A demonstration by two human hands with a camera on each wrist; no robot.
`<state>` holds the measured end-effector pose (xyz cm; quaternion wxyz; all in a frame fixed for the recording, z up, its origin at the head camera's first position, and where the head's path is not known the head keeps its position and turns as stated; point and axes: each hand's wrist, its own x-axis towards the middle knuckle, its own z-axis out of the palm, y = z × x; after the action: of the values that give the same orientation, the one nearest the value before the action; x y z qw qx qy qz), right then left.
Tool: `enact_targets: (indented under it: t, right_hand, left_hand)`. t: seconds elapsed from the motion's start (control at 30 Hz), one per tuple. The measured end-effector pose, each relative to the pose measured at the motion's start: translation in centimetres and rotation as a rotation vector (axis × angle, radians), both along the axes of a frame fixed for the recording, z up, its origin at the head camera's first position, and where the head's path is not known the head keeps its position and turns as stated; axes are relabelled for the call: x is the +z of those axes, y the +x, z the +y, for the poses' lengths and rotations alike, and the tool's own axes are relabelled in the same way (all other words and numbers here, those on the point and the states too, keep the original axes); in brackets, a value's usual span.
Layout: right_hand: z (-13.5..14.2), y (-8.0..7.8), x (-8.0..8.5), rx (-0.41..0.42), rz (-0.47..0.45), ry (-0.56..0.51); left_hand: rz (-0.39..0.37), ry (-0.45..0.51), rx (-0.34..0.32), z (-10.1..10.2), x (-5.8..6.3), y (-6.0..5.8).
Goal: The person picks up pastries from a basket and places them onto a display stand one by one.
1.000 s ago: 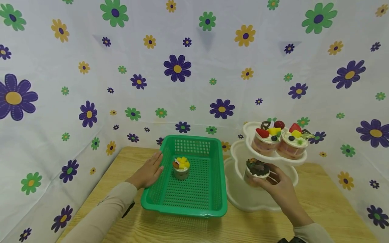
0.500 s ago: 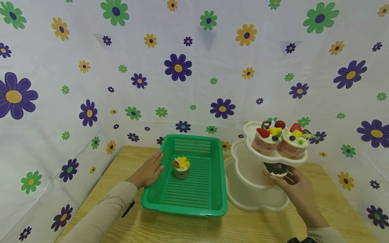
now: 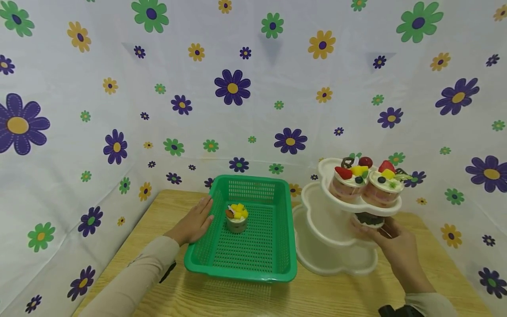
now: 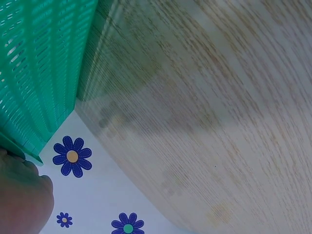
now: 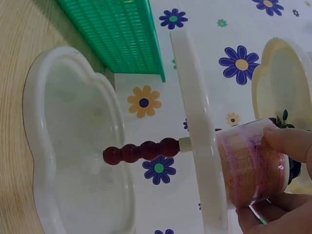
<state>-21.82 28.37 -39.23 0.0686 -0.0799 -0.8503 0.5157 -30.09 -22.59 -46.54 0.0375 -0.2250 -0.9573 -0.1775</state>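
Note:
My right hand holds a clear dessert cup by its sides, fingers and thumb round it. The cup has a dark topping and sits on or right at the middle tier of a white three-tier stand; the top tier partly hides it in the head view. In the right wrist view its base meets the tier. My left hand rests with straight fingers on the left rim of a green plastic basket. Inside the basket stands a dessert cup with yellow cubes.
Two fruit-topped dessert cups, a left one and a right one, stand on the top tier. The bottom tier rests on the wooden table. Red beads form the stand's post. A flowered cloth hangs behind.
My right hand has carried the dark-topped cup to the right, in under the top tier, slowing over the last half second. The left hand stays on the basket rim.

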Motion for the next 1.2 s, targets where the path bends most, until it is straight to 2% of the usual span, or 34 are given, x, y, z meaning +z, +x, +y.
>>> enact_targets:
  t: [0.27, 0.7, 0.9, 1.2]
  right_hand:
    - [0.7, 0.0, -0.8, -0.012, 0.019, -0.045]
    - [1.0, -0.2, -1.0, -0.045, 0.113, 0.014]
    - [1.0, -0.1, -1.3, -0.03, 0.138, 0.039]
    - [0.9, 0.0, -1.5, -0.034, 0.14, 0.029]
  left_hand:
    - [0.01, 0.005, -0.009, 0.1, 0.2, 0.1]
    - [0.018, -0.004, 0.011, 0.5, 0.9, 0.3]
    - [0.016, -0.009, 0.008, 0.4, 0.7, 0.1]
    - [0.001, -0.011, 0.002, -0.1, -0.3, -0.3]
